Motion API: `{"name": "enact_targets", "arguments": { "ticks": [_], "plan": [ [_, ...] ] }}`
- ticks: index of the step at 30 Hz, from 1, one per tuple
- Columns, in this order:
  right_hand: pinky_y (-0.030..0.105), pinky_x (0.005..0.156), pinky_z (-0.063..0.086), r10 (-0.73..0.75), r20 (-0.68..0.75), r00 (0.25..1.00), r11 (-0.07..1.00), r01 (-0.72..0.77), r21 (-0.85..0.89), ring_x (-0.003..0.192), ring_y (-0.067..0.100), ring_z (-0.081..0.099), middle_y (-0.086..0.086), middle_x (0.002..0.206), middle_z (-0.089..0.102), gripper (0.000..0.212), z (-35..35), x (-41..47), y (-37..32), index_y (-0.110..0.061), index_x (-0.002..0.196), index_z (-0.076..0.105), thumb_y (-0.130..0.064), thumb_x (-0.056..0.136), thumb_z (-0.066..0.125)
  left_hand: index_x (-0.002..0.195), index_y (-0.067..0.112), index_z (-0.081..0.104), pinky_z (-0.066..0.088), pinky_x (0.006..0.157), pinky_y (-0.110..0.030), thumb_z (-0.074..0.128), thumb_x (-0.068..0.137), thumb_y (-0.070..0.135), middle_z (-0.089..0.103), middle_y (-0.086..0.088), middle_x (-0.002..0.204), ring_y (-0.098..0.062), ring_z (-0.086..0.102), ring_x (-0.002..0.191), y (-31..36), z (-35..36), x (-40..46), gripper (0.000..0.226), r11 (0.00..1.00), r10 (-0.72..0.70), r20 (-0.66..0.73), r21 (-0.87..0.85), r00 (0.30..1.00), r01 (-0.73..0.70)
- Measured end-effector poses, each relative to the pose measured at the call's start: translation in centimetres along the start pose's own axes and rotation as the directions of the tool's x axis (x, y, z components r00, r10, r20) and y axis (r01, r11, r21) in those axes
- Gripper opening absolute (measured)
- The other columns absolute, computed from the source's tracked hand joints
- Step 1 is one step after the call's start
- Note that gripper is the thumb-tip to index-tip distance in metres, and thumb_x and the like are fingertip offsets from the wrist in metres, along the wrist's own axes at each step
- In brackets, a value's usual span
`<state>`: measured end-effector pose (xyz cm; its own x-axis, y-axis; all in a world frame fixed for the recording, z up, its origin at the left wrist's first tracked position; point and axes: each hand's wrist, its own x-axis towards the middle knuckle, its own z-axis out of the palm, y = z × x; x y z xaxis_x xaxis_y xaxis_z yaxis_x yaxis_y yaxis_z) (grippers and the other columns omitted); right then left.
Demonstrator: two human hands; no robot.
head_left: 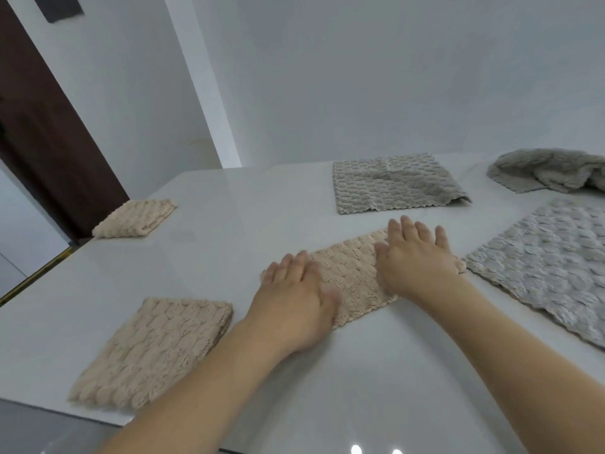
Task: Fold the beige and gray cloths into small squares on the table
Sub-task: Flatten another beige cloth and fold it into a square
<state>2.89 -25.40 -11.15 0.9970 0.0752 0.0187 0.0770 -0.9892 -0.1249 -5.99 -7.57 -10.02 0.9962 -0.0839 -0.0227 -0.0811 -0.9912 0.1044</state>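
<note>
- My left hand (294,299) lies flat, fingers extended and close together, palm down on the near-left end of the beige strip (352,276).
- My right hand (415,257) lies flat as well, fingers slightly spread, pressing the far-right end of the same strip. Neither hand pinches anything.
- The beige strip sits at the centre of the table (327,371), apparently folded into a narrow band. Its long axis runs diagonally from near-left to far-right; the ends point at the two hands.
- Handling judgement: the cloth is a soft, thick, tufted pile; light, limp, not fragile. It should grip the glossy tabletop poorly and may slide under a sideways push. Take hold at an end's two corners, lift, and carry that end over the other.
- Near-left: a folded beige square (154,348). Far-left, at the table edge: a second beige square (136,217).
- Far centre: a gray cloth folded once (393,188). Right, just beside the strip: a flat gray cloth (550,267). Far-right: a crumpled gray cloth (546,170).
</note>
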Motion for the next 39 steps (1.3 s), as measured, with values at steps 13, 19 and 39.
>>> {"name": "enact_targets", "arguments": {
  "ticks": [13,19,39],
  "plan": [
    [0.045,0.119,-0.005,-0.285,0.084,0.955,0.958,0.281,0.063,0.149,0.016,-0.005,-0.005,0.163,-0.002,0.056,1.6,1.6,1.2,-0.035,0.154,0.004,-0.051,0.101,0.012,0.105,0.011,0.065,0.036,0.090,-0.036,0.045,0.090,0.031,0.043,-0.004,0.120,-0.025,0.037,0.115,2.6,-2.2,-2.5,0.032,0.930,0.249,0.079,0.259,0.965,-0.261],
    [0.033,0.118,-0.005,-0.472,0.160,0.867,0.881,0.461,0.107,0.148,0.004,-0.001,-0.017,0.161,0.004,0.051,0.2,4.1,2.0,-0.040,0.153,0.012,-0.049,0.103,0.017,0.113,0.006,0.063,0.035,0.086,-0.040,0.041,0.095,0.029,0.047,-0.013,0.122,-0.030,0.041,0.113,9.5,-1.5,-4.7,0.036,0.954,0.225,0.118,0.173,0.967,-0.243],
    [0.041,0.116,0.020,-0.297,-0.151,0.943,0.941,0.315,0.119,0.140,0.027,0.028,0.007,0.152,0.033,0.053,1.4,6.3,2.8,-0.020,0.144,0.039,-0.047,0.098,0.035,0.153,0.036,-0.015,-0.010,0.120,-0.030,0.034,0.090,0.062,-0.024,0.018,0.158,-0.004,-0.027,0.144,1.4,0.1,-4.6,0.084,0.993,0.115,0.219,-0.048,0.969,-0.107]
  ]
}}
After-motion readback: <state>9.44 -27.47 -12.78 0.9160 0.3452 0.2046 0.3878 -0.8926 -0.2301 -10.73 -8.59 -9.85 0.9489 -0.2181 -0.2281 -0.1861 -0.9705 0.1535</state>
